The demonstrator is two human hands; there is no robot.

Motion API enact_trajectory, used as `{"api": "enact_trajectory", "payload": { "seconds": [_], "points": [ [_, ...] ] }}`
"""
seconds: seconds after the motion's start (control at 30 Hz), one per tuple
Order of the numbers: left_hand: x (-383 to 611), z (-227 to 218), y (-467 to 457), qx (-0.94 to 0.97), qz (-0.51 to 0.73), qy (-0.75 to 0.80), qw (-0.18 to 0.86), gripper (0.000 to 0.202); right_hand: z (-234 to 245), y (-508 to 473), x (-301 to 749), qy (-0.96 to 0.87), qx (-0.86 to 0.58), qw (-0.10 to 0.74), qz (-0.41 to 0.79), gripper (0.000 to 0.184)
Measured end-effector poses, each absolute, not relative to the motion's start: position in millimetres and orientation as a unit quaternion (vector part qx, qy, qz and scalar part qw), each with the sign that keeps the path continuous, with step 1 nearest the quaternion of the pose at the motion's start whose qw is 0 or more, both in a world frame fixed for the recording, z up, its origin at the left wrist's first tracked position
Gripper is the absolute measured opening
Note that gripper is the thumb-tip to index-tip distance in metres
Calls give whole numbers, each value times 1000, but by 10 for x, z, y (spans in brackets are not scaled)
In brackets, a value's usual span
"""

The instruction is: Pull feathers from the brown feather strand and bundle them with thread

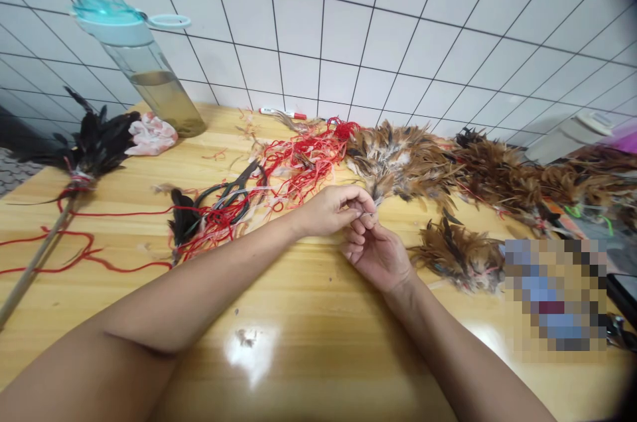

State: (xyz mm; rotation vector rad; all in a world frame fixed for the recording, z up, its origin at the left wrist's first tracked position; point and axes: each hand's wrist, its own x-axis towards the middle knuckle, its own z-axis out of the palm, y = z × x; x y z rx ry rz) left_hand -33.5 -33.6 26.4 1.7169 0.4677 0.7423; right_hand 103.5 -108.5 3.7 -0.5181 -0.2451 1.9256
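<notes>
Wooden tabletop (pixel 303 349): red thread (pixel 303 163), brown feathers (pixel 403 163) just beyond the hands
Left hand (pixel 336 211): fingertips pinching a thin strand (pixel 367 215)
Right hand (pixel 375 256): fingers curled up beneath — grip hidden, cannot tell
Risk: slackened pinch — strand slipping free

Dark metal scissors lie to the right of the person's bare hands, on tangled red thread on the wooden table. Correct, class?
No: the head view shows the dark metal scissors to the left of the person's left hand and right hand, on tangled red thread on the wooden table.
</notes>
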Motion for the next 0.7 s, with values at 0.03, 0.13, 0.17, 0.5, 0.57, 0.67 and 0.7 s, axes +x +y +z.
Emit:
{"api": "enact_trajectory", "payload": {
  "seconds": [0.03, 0.13, 0.17, 0.5, 0.57, 0.67, 0.7],
  "points": [
    [-342, 269, -325, 749, 318, 191, 549, 17, 33, -1084, 1036, -103, -218, 534, 811, 14],
    [-360, 273, -284, 793, 320, 171, 489, 21, 15, -1076, 1042, -101, -217, 527, 815, 16],
    [-364, 272, -269, 806, 319, 167, 469, 22, 8, -1072, 1044, -99, -217, 526, 816, 17],
    [-421, 302, -185, 854, 304, 144, 397, 24, -8, -1014, 1092, -146, -215, 495, 829, 30],
    [-436, 334, -181, 858, 293, 143, 397, 24, -22, -1007, 1105, -166, -214, 488, 830, 31],
    [-463, 388, -178, 868, 269, 142, 392, 21, -52, -998, 1124, -203, -215, 465, 834, 38],
    [-472, 406, -179, 873, 260, 141, 389, 20, -61, -996, 1130, -217, -217, 456, 835, 41]
  ]
}}
